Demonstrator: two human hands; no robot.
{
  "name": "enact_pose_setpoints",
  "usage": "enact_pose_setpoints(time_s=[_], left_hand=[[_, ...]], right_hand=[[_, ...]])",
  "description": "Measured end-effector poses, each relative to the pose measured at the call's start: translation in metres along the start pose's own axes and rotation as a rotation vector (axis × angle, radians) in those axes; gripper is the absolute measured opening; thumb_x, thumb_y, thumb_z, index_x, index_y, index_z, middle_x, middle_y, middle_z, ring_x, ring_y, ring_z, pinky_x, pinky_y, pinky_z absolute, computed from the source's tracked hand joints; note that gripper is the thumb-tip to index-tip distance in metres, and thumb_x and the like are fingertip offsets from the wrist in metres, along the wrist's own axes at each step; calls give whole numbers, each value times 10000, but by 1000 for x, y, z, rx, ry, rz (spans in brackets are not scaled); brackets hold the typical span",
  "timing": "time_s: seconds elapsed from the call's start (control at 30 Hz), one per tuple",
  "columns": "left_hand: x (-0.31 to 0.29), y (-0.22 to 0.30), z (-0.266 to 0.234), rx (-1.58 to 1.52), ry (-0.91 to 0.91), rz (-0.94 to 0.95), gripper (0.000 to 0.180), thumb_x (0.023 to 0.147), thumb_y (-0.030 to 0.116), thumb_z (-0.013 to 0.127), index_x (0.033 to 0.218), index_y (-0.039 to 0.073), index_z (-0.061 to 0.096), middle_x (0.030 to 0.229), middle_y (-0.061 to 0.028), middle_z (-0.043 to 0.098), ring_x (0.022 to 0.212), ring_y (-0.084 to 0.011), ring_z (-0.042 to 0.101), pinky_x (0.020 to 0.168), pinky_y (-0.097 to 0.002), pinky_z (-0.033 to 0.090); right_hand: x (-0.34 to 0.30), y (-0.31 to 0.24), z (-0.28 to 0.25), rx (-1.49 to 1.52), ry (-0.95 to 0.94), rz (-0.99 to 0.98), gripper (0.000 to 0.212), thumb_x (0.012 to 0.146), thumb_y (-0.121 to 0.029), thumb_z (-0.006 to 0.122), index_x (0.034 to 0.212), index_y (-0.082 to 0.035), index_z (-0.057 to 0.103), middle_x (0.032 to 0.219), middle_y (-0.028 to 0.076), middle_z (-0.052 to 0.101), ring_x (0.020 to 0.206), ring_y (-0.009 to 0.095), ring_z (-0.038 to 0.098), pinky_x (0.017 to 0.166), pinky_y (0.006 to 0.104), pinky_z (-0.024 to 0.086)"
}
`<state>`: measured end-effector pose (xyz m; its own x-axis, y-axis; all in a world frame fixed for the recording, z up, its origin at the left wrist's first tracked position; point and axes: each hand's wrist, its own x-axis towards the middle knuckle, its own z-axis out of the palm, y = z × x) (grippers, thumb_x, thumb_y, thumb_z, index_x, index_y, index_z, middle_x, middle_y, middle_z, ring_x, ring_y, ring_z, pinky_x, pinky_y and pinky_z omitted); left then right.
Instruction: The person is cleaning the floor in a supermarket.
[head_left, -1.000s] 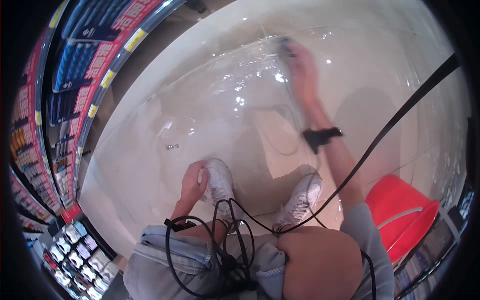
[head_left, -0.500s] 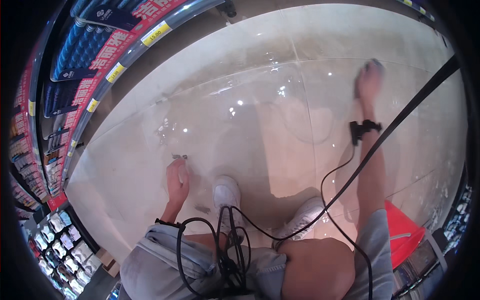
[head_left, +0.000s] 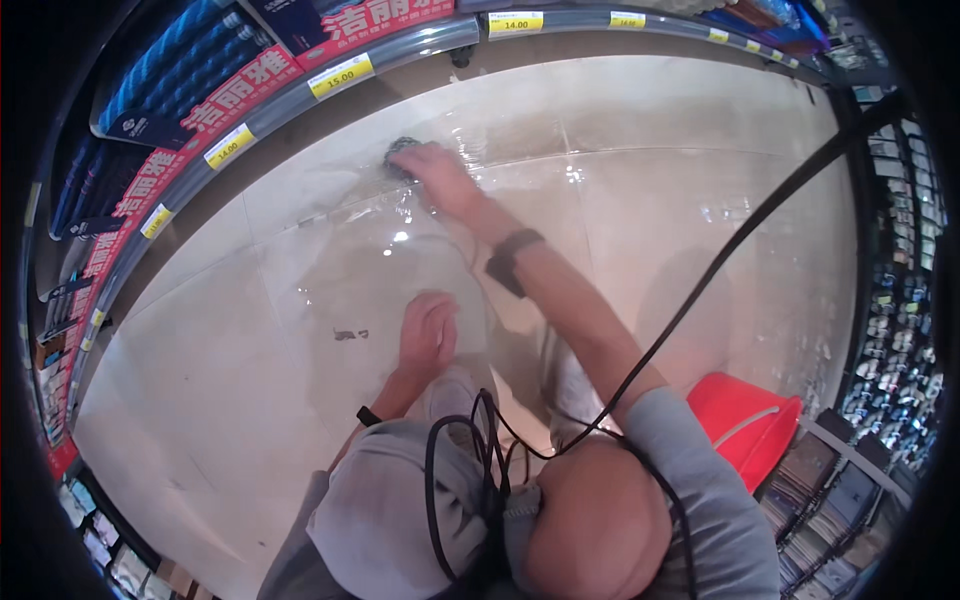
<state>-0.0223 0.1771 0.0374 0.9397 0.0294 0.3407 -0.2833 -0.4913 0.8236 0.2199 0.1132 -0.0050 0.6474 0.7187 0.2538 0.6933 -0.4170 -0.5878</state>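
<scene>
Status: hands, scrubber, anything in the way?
Right hand gripping dark scrubber on wet floor. Left hand apparently empty. Black cable crosses view of right arm.

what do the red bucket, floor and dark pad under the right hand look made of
Red bucket: probably smooth plastic, evenly coloured with a soft sheen. Floor: likely polished tile, from the thin joints and glossy reflections, though wetness may add shine. Dark pad under the right hand: rough-looking, perhaps wire or synthetic mesh; too small to tell.

Shop interior, aisle type. Left and far: shelving (head_left: pixel 420 47) carries yellow price labels (head_left: pixel 341 77), red printed strip (head_left: pixel 245 90), blue textured textiles (head_left: pixel 190 68). Right: dense rack (head_left: pixel 862 230) holds small packaged goods (head_left: pixel 889 325). Near right: folded cloth goods (head_left: pixel 808 465) lie in rows. Between: pale tiled floor (head_left: pixel 640 210).
</scene>
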Motion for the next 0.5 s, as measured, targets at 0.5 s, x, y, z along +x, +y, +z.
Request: enact_pose_setpoints(time_s=[0.5], left_hand=[[-99, 10, -82, 217, 273, -590, 118, 884, -12, 539, 967, 4, 621, 924, -162, 638, 839, -317, 624, 765, -371, 503]], right_hand=[[-111, 145, -141, -248, -42, 177, 389, 827, 6, 667, 1204, -89, 647, 1146, 148, 596, 1035, 308, 581, 893, 380, 479]])
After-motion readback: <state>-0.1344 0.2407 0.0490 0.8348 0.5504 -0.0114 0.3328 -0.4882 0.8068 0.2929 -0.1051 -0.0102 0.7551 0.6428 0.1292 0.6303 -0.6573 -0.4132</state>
